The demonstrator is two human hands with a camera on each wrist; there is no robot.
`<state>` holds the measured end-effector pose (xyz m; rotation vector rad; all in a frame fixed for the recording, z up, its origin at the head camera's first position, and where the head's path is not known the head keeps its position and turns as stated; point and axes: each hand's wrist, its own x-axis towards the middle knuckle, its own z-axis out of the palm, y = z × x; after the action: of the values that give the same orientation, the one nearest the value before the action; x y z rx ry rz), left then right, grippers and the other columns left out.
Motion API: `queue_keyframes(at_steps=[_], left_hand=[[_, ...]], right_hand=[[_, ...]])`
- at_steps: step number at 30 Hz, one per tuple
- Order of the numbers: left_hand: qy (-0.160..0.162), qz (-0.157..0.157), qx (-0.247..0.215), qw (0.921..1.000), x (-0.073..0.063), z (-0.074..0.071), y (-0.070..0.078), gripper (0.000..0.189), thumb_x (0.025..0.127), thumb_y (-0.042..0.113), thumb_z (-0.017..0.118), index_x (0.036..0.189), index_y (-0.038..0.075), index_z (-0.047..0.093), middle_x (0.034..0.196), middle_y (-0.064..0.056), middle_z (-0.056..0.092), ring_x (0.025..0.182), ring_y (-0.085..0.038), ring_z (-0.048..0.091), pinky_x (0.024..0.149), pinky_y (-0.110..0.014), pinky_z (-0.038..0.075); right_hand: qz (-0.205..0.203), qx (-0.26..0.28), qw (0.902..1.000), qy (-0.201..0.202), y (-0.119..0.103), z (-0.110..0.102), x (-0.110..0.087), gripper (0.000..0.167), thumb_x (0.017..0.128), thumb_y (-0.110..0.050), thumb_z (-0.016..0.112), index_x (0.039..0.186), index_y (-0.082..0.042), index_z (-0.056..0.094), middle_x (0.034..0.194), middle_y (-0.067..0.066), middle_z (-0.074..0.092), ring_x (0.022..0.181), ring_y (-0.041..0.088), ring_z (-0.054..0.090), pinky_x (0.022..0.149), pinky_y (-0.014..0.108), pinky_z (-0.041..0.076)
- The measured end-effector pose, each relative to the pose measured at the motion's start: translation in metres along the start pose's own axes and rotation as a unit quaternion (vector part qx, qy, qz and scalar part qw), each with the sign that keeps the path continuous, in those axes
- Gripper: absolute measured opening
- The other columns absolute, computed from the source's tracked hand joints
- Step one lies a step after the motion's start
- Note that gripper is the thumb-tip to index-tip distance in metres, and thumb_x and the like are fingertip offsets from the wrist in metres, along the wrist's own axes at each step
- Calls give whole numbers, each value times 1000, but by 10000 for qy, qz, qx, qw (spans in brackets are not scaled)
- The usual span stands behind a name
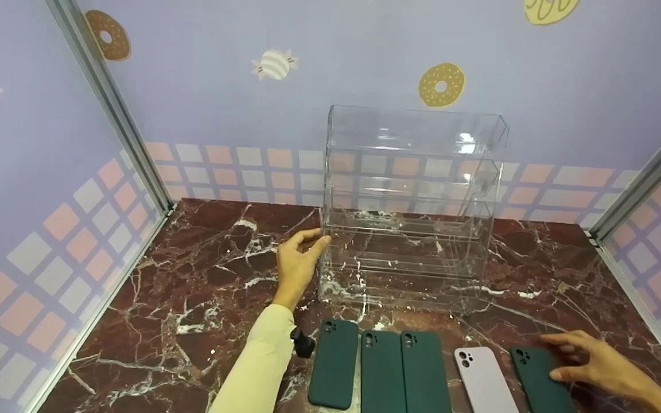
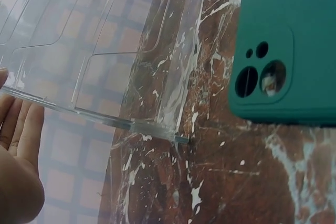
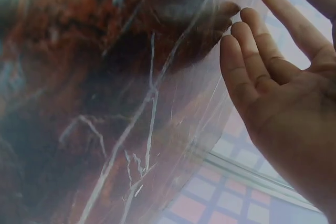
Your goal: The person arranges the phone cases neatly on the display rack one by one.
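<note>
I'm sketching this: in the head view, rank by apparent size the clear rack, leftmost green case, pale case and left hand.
1. Clear rack
2. Leftmost green case
Unranked: pale case (frame-cropped) and left hand look similar in size.

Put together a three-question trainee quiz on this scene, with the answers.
1. How many phone cases show in the head view?

2. True or false: in the head view, the left hand is at the left side of the clear rack.

3. Which case is the right hand nearest to?
A. the pale lilac case
B. the rightmost dark green case
C. the leftmost dark green case

Key: 1. Five. 2. True. 3. B.
</note>
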<state>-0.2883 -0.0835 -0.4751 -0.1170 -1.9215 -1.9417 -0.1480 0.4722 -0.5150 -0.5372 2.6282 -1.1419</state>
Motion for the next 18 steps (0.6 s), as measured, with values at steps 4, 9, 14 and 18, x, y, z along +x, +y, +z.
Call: queue_keyframes(at_steps=[4,9,14,18], left_hand=[[101,-226,-184,9995,-1,0,-1,30,92,7,84,116,-8,75,111,-20,76,99,-25,75,82,-24,57],[189,-318,-194,9991,-2,2,-1,29,91,7,84,115,-8,76,110,-20,76,98,-25,75,82,-25,58],[225,-260,-186,9992,-2,3,-2,27,92,8,84,114,-5,77,110,-19,77,98,-25,76,81,-25,58],[237,-223,-206,9993,-3,4,-2,27,91,7,84,114,-6,77,108,-16,77,96,-24,76,80,-24,58]], right_hand=[[-111,92,9999,21,1,6,0,55,93,-2,80,142,11,58,120,19,52,101,-1,58,80,22,55],[61,0,10000,22,-3,7,0,50,92,-3,81,134,15,60,116,17,51,96,2,55,79,21,54],[289,56,9995,-90,-8,5,0,51,94,-6,80,134,16,57,117,18,53,92,7,53,77,23,52],[366,193,9989,-224,-9,4,2,50,97,-7,78,134,14,52,120,18,57,92,11,56,77,26,51]])
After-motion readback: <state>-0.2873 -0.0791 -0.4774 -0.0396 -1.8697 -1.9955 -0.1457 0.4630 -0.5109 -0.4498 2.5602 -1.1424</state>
